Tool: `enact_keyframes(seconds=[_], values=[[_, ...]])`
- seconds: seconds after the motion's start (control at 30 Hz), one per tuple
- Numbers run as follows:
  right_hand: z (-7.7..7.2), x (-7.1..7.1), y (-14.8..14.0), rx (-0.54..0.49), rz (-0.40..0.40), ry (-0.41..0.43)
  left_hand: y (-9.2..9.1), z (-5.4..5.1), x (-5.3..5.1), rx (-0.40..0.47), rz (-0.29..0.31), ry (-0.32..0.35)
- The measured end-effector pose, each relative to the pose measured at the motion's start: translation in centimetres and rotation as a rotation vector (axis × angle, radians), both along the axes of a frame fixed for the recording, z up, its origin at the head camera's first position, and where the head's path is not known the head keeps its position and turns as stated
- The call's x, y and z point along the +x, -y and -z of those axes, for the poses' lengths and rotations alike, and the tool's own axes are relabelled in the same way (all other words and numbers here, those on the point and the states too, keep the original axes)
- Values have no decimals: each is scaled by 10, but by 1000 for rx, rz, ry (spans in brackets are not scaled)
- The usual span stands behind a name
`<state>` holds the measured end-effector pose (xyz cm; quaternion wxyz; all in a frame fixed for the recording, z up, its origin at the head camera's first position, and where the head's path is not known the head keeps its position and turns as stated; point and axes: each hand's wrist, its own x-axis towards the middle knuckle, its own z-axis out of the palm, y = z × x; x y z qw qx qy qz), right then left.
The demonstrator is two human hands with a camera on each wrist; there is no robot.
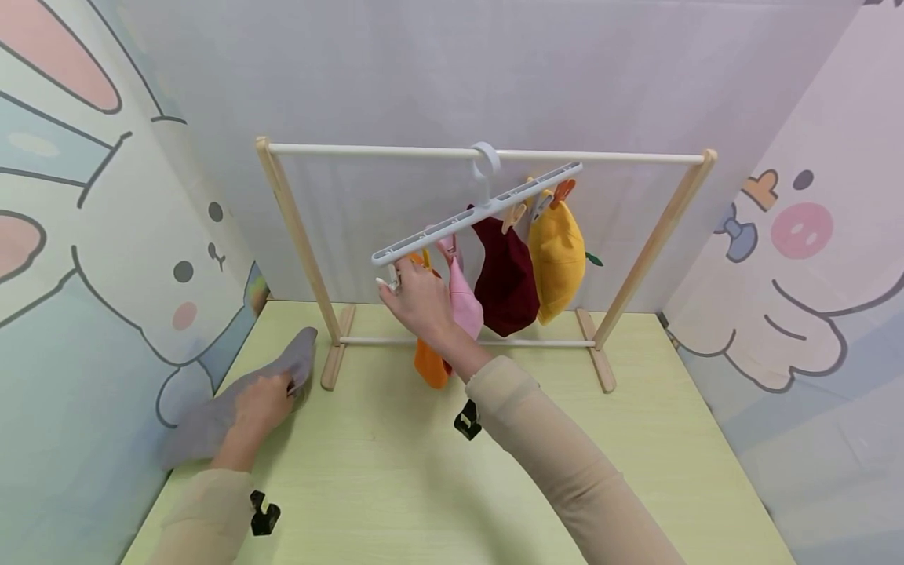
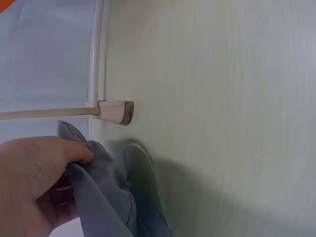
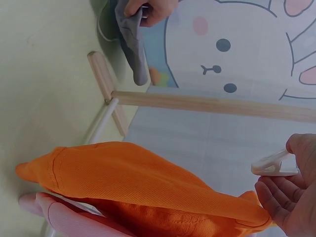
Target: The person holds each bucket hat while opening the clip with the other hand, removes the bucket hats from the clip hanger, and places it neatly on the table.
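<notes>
My left hand (image 1: 263, 404) grips a grey cloth piece (image 1: 205, 420) over the left side of the table. In the left wrist view, thumb and fingers pinch a fold of the grey fabric (image 2: 106, 190). Below the low left end of a tilted grey hanger (image 1: 431, 235), my right hand (image 1: 420, 298) holds a white clothespin (image 3: 274, 165) between thumb and fingers. Close to that hand hangs an orange cloth piece (image 3: 133, 182). Beside it hang a pink piece (image 1: 464, 302), a dark red piece (image 1: 504, 275) and a yellow piece (image 1: 556, 255).
A white rail (image 1: 367, 151) on wooden posts (image 1: 300, 235) carries the hanger. Clothespins, including an orange one (image 1: 563, 191), are on the hanger's right part. Wooden feet (image 1: 596, 353) stand on the pale table (image 1: 636, 471). Printed walls (image 1: 798, 275) close both sides.
</notes>
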<state>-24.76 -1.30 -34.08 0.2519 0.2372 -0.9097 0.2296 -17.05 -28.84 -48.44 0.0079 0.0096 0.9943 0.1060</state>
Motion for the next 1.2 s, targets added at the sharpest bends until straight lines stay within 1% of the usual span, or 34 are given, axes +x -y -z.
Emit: enact_keyframes(seconds=[0.2, 0.33, 0.53, 0.67, 0.77, 0.9, 1.07, 1.13, 1.2], values=[[0, 0, -1, -1, -2, 3, -5, 13, -4, 30, -7, 20], [0, 0, -1, -1, -2, -2, -10, 17, -5, 58, -12, 41], [0, 0, -1, -1, 1, -8, -19, 24, -7, 89, 2, 52], [0, -1, -1, -4, -7, -5, -23, 29, -8, 103, -7, 73], [0, -1, -1, -5, -8, -6, -22, 31, -9, 112, -23, 83], [0, 0, -1, -6, -11, 2, -17, 33, -9, 120, -48, 106], [0, 0, -1, -2, -13, 7, -10, 31, -9, 91, -65, 115], [0, 0, -1, 1, -11, 4, -7, 32, -9, 76, -69, 107], [0, 0, -1, 1, -11, 3, -5, 33, -8, 83, -77, 109]])
